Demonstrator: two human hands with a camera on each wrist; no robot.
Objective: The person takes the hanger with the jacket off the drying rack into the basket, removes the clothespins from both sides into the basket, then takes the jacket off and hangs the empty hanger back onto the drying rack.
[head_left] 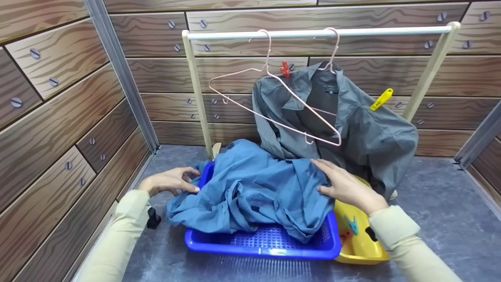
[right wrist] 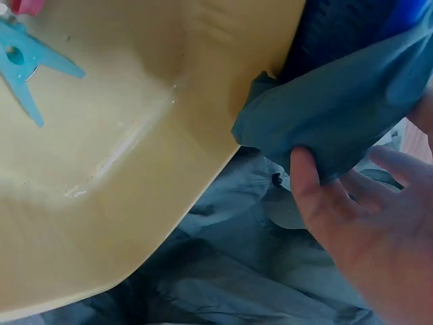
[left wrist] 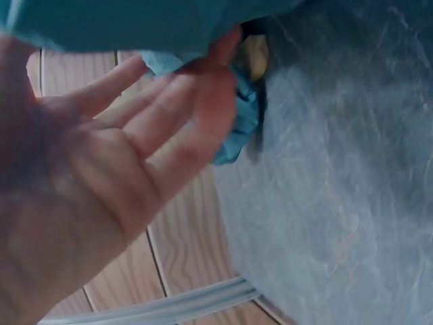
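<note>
A crumpled blue shirt lies heaped in a blue basket, spilling over its left side. My left hand is at the basket's left edge, thumb against the cloth and fingers apart. In the left wrist view, its fingers reach under hanging blue cloth. My right hand rests on the shirt's right side, fingers loosely extended. The right wrist view has its fingertips touching a fold of the shirt.
A rack with a white rail holds a bare pink hanger and a grey shirt on another hanger. Red and yellow clothespins are on that shirt. A yellow basin with clothespins stands right of the basket.
</note>
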